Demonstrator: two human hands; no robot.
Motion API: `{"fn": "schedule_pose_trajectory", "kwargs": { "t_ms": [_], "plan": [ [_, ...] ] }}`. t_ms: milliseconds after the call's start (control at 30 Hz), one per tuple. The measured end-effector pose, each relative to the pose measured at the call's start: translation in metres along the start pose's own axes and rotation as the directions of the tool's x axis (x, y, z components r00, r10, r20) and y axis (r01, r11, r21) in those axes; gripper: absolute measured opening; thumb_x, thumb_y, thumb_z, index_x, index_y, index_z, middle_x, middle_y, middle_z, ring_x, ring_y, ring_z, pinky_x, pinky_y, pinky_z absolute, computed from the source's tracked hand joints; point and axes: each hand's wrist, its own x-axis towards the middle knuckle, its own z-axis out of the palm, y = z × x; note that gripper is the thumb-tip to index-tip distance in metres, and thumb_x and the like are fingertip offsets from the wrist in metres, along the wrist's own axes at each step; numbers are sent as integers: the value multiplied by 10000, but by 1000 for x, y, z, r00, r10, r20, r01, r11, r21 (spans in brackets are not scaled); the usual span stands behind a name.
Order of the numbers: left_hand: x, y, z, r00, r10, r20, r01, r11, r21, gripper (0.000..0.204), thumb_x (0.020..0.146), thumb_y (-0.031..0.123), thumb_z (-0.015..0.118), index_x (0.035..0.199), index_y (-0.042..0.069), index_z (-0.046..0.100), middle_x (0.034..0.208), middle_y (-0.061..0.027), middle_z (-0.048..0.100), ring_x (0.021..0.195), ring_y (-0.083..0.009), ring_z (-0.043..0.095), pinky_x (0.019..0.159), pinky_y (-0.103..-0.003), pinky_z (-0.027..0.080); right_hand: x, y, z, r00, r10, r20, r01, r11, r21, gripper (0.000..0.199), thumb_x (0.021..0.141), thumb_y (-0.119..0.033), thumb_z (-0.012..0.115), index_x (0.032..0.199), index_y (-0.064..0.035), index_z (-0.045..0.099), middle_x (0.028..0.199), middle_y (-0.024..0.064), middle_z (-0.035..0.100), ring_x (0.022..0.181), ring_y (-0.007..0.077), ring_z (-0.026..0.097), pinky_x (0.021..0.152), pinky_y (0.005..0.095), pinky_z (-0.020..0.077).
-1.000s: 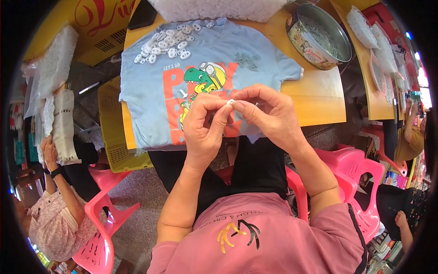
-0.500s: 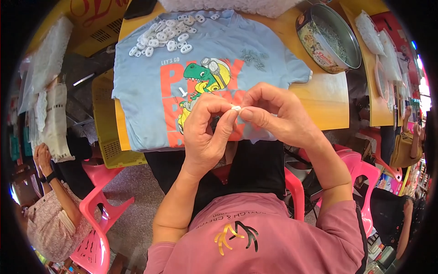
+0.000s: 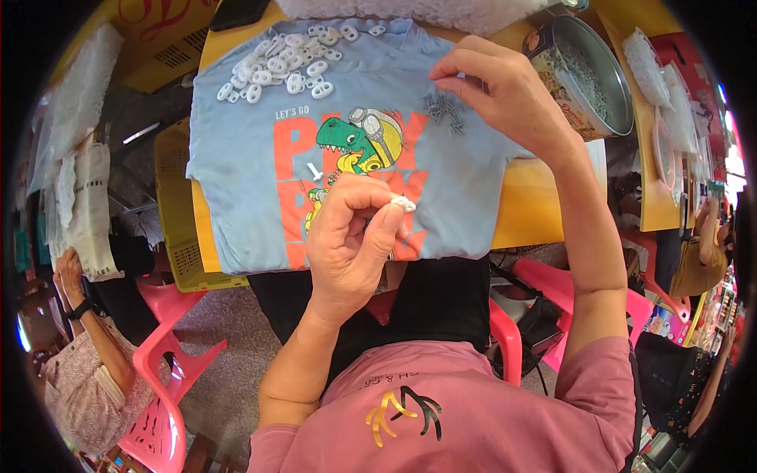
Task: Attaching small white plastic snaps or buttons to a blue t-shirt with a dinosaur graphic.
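Observation:
Between the thumb and index finger of my left hand (image 3: 351,240) is a small white plastic piece (image 3: 404,203), held above the printed front of a light blue T-shirt (image 3: 229,181). My right hand (image 3: 512,98) is stretched to the far right of the shirt, thumb and index finger apart, with nothing visible in it. Just beside its fingers lies a small pile of thin grey metal pins (image 3: 444,113). White oval plastic pieces with two holes (image 3: 276,63) are heaped at the shirt's far left. One white peg-shaped piece (image 3: 315,171) lies alone near my left hand.
A round tin (image 3: 623,94) of similar metal bits stands on the yellow table (image 3: 544,201) at the right. Clear plastic bags (image 3: 410,8) lie along the back. A yellow crate (image 3: 185,252) and pink chairs (image 3: 169,347) stand below. Another person's hand (image 3: 69,276) is at the far left.
My right hand has left the white piece and moved up and right to the metal pins, its fingers parting. My left hand keeps the white piece, slightly lower.

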Motion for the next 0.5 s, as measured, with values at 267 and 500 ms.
{"fn": "schedule_pose_trajectory", "kwargs": {
  "t_ms": [267,500],
  "plan": [
    [1,-2,0,1000,18,0,-18,1000,15,68,950,-5,544,1018,-2,540,933,-84,526,716,-140,572,652,-272,488,14,12,6,986,-113,125,134,975,-179,108,847,-109,655,914,-25,647,880,93,599,779,310,599,676,393,473],
    [0,0,0,1000,-3,0,3,1000,-29,61,946,-25,554,1007,-15,549,951,-60,522,742,-81,560,665,-216,472,14,16,10,987,-76,144,103,976,-190,133,835,-119,656,929,-32,623,869,103,605,751,310,601,667,385,485]
  ]
}}
